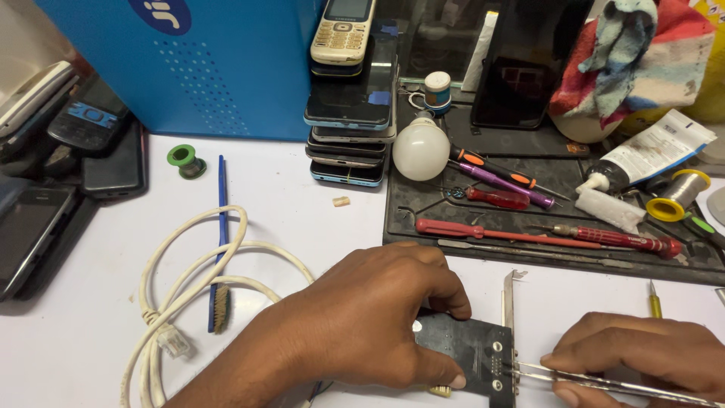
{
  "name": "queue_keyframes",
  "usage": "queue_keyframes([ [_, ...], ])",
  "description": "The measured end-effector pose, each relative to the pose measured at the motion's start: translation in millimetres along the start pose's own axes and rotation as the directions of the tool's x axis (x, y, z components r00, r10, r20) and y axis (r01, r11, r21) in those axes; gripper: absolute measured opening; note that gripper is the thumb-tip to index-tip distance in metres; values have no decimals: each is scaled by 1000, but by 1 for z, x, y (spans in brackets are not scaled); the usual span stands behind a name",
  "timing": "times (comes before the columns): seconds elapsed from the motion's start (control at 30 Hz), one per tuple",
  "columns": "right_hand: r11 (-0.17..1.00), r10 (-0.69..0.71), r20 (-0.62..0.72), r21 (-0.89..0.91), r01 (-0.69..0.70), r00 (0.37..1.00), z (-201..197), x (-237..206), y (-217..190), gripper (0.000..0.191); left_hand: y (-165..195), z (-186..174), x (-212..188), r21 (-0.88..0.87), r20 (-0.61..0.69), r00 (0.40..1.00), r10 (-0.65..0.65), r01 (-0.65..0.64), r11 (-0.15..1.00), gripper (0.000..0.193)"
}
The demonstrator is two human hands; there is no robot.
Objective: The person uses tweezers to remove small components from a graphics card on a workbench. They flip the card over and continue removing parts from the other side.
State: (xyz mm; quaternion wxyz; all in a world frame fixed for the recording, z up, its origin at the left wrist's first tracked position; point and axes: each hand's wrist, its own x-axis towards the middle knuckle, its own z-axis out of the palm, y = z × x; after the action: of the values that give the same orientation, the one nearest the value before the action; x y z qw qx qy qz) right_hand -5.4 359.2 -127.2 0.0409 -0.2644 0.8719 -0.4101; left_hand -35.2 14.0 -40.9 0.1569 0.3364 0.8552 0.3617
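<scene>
Nearest the camera, the left hand [362, 325] clamps down on a small dark circuit card [472, 353] with a metal bracket [510, 302], fingers curled over its top edge and thumb pressed at its lower corner, holding it flat on the white table [91, 340] close to the bottom edge of view. The right hand [642, 355] pinches a pair of metal tweezers [574, 378], whose tips meet the card near the bracket. A slip seems the main risk: if the tips skid, they could scratch the card or jab the left thumb just beside them, and pushing sideways could slide the card out from under the fingers. To the left, a coiled white cable [189, 295] and a blue brush [221, 249] leave little sweep room. Beyond, the dark tool mat [423, 211] holds screwdrivers [529, 234], a white bulb [421, 149] and a stack of phones [351, 113], crowding any forward reach.
</scene>
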Motion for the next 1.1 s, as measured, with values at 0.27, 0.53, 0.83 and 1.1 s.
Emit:
queue_keyframes([
  [0.27,982,182,29,-63,-180,983,2,-5,11,17,0,0,-1,-5,-4,1000,-2,2,1000,49],
  [0.53,967,240,61,-106,-232,969,2,-9,21,18,-1,0,-1,-3,-2,1000,9,-9,1000,50],
  [0.83,973,210,143,-126,-193,967,-3,-3,20,16,-1,0,0,-1,11,1000,-11,11,1000,50],
  [1.1,1000,22,14,-22,-22,1000,-1,-3,15,14,0,1,0,-5,-6,1000,-5,5,1000,50],
])
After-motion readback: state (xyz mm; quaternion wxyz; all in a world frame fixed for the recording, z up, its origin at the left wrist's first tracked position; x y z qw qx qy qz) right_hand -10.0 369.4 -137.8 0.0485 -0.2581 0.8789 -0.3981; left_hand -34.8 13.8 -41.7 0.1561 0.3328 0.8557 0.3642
